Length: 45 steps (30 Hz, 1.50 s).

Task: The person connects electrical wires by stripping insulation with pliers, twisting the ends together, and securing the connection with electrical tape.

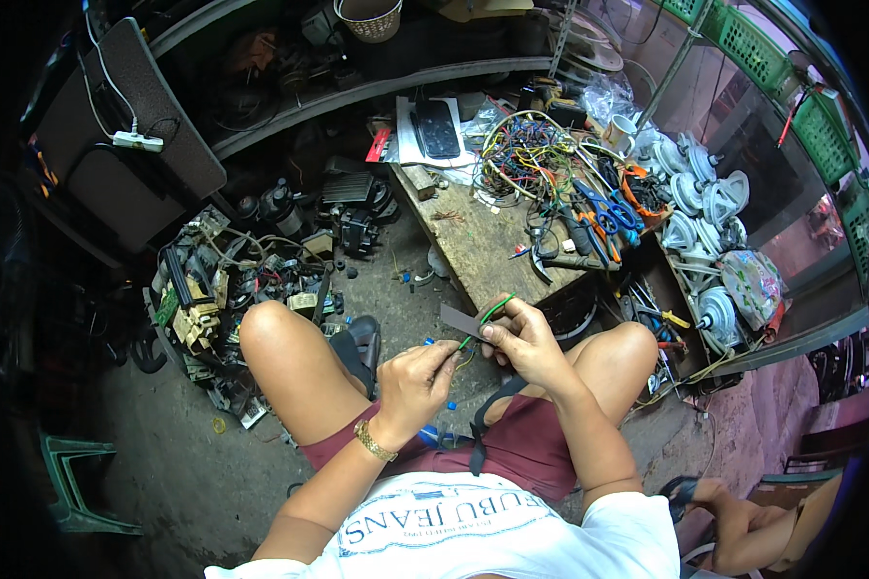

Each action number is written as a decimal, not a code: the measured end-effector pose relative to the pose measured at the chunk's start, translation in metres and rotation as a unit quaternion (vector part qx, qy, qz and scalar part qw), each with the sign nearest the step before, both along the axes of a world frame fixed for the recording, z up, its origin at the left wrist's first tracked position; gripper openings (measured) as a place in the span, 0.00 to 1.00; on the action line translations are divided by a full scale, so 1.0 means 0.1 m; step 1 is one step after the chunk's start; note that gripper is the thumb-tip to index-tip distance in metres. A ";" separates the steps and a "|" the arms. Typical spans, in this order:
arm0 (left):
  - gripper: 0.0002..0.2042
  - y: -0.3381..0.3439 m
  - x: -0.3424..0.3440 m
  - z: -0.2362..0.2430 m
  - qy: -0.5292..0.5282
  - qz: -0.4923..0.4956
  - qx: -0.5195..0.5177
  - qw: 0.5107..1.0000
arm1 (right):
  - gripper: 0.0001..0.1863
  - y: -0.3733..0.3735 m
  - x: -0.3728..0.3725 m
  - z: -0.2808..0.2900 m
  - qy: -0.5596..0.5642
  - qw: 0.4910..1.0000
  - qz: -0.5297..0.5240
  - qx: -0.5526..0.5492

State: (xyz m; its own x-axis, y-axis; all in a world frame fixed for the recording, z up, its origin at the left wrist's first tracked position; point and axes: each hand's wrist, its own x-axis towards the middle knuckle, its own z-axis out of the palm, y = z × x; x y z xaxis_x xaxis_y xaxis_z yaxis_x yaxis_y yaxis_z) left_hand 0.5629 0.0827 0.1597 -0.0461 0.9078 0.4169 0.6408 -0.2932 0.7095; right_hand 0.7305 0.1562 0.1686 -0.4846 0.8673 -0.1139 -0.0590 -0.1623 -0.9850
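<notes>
My left hand (417, 376) is closed in a pinch on one end of a thin green wire (495, 308), in front of my knees. My right hand (523, 340) is closed too, its thumb pressing a flat grey strip (462, 322) against the fingers. The wire passes by this strip, and its other end sticks out above the right fingers. Whether the strip is a blade or some other flat piece I cannot tell. Both hands are close together, just off the near edge of the wooden workbench (473, 253).
On the bench lie a tangle of coloured wires (523, 154), blue-handled scissors (612, 214), a hammer (572, 261) and a phone (437, 129). A tool drawer (684, 328) stands right. Scrap parts (251, 289) cover the floor at left. Another person's leg (743, 521) shows lower right.
</notes>
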 end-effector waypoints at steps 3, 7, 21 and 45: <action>0.05 -0.02 -0.01 0.00 0.014 0.001 0.001 1.000 | 0.07 0.01 0.01 -0.02 0.000 1.000 -0.005 0.012; 0.05 -0.07 0.01 -0.01 0.012 0.003 -0.014 1.000 | 0.07 0.04 0.04 0.01 -0.010 1.000 -0.022 0.004; 0.05 -0.15 0.03 -0.07 -0.077 0.022 -0.059 0.995 | 0.09 0.11 0.15 -0.07 -0.082 0.991 -0.078 0.070; 0.08 -0.03 0.00 -0.25 -0.400 -0.092 -0.237 0.881 | 0.13 0.16 0.10 0.00 -0.068 0.997 0.017 -0.016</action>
